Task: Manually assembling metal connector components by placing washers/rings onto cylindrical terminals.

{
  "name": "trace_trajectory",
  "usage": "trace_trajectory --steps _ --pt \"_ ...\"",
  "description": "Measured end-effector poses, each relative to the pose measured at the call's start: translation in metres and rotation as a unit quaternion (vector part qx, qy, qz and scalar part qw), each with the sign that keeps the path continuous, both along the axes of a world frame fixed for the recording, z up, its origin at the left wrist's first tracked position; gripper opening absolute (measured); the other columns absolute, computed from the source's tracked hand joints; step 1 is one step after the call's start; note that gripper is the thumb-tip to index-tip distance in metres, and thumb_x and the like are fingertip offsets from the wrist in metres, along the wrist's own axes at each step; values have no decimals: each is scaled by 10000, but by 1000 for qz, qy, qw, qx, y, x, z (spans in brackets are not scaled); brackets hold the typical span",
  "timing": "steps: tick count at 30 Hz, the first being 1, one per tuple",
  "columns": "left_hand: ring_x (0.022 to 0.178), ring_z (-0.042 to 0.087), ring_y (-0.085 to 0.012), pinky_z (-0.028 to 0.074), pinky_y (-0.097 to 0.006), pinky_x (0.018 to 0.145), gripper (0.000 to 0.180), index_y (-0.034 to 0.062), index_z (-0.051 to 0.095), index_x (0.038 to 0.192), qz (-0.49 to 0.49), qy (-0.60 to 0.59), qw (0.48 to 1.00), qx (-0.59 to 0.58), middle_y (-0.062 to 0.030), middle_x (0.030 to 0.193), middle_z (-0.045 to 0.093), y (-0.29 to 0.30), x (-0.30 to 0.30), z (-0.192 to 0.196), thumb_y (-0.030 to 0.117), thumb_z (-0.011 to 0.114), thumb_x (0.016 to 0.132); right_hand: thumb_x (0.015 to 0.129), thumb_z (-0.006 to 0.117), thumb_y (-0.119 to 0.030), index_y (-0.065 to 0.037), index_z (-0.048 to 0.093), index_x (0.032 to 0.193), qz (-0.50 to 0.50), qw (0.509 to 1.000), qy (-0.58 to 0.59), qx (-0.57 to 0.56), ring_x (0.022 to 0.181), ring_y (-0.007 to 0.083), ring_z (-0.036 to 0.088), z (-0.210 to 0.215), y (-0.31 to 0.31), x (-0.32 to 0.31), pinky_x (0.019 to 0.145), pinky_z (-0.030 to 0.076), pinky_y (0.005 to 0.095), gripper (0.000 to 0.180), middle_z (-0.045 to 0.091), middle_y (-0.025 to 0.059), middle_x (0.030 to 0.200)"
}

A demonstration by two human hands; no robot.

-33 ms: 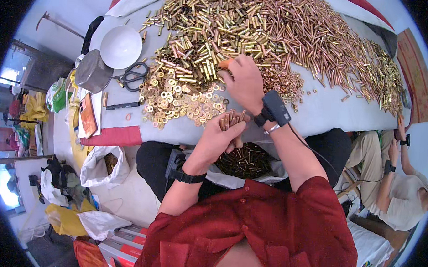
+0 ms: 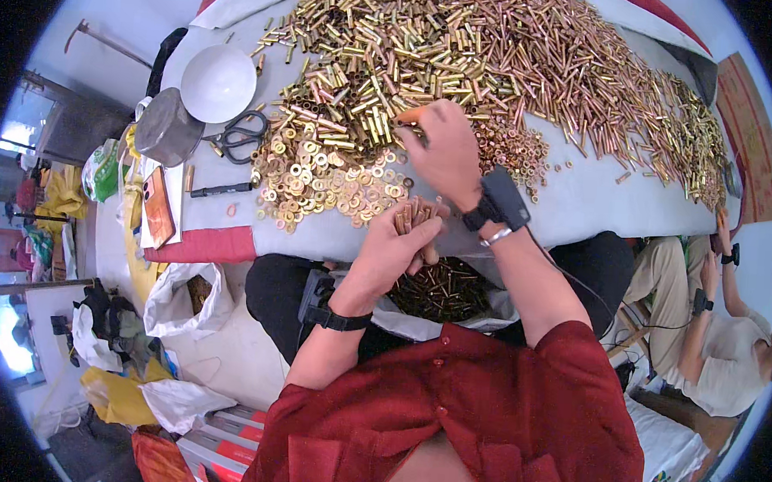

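At the near edge of the table [image 2: 577, 206], my left hand [image 2: 396, 246] is curled shut around a bundle of small copper-coloured tubes [image 2: 415, 215], their ends sticking up out of my fist. My right hand [image 2: 446, 149] reaches further out, palm down on the heap, fingers drawn together over the brass pieces; what they pinch I cannot tell. A black band [image 2: 496, 203] sits on that wrist, a black watch [image 2: 338, 319] on the left. Below my hands, in my lap, an open white bag [image 2: 477, 318] holds more dark tubes. Just left of my hands lies a spread of gold washers [image 2: 320, 182]; beyond, the big pile of brass tubes [image 2: 515, 57]. Further left are scissors [image 2: 240, 135], a white bowl [image 2: 218, 83] and a metal pot [image 2: 165, 128].
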State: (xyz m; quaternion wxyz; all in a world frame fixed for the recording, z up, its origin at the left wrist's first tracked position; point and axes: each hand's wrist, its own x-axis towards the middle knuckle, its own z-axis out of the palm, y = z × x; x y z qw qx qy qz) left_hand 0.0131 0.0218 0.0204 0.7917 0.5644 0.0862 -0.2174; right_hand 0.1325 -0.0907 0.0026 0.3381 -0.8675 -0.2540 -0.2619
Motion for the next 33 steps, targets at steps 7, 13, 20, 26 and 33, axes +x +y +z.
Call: trace_trajectory --steps 7,13,20,26,33 --pt "562 607 -105 398 -179 371 220 14 542 1034 131 -30 990 32 -105 847 649 -4 8 -1 124 617 859 884 557 -127 -9 525 1059 110 701 432 557 807 172 620 9 -42 -50 736 516 313 214 620 99 934" --pt "542 597 -104 393 -181 360 213 9 557 1002 109 -13 994 -4 -95 796 644 -9 9 -2 134 635 849 898 549 -134 -5 516 1089 93 722 426 537 824 179 624 2 -55 -75 747 515 316 233 619 108 944" --pt "502 585 -95 381 -178 346 212 5 587 976 47 -5 998 33 -76 757 638 -13 7 -4 149 654 835 920 518 -130 -4 504 1110 72 750 412 512 849 183 622 3 -61 -91 769 508 308 229 619 129 984" --pt "485 574 -81 365 -175 338 202 6 595 957 24 -1 999 28 -61 749 639 -13 6 -5 151 658 830 922 511 -123 -12 481 1147 68 665 437 602 864 189 619 2 -60 -101 781 507 314 253 615 128 1000" --pt "461 543 -69 357 -182 340 203 15 598 942 12 -11 998 63 -37 713 625 -15 5 -5 174 662 833 911 541 -132 -27 550 1090 45 802 398 443 830 112 592 4 -60 -103 754 482 257 208 623 46 920"
